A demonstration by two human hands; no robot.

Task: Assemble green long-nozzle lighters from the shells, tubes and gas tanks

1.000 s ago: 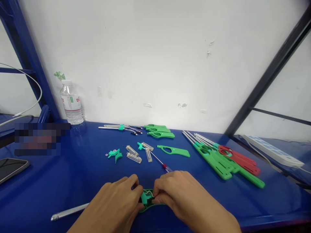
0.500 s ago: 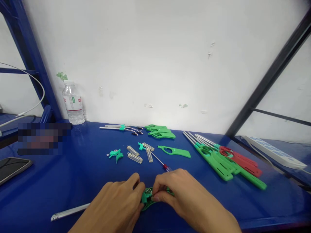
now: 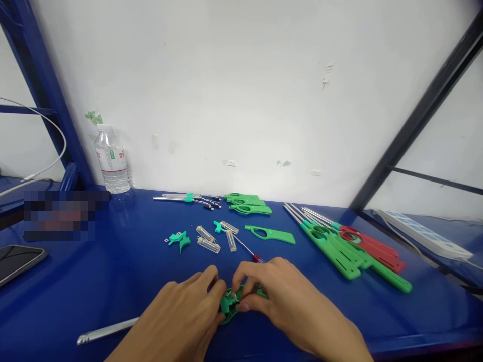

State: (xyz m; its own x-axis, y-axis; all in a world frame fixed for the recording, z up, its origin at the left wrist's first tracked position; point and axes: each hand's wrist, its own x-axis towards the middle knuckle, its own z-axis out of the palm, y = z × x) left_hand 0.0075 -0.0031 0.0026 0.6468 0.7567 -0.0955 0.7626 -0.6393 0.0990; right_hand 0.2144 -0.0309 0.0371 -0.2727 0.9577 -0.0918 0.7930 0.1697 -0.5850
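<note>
Low in the middle of the view lies an opened green gas lighter, with a teal trigger piece and a thin white wire showing inside its casing. My left hand is closed around its front part. The lighter's metal tube sticks out to the left from under that hand. My right hand bends over the rear of the casing, thumb and fingers pinched at the inner parts by the wire. What exactly lies between those fingertips is hidden. Beyond my right hand is a screwdriver with a red and clear handle.
Clear fuel tanks and teal triggers lie ahead. Behind them are metal tubes with wires and green casing halves. Green lighters and red lighters are piled right. A bottle and phone stand left.
My right index finger has lifted and arched a little, while the thumb stays at the casing. My left hand keeps its hold. The whole view has shifted slightly.
</note>
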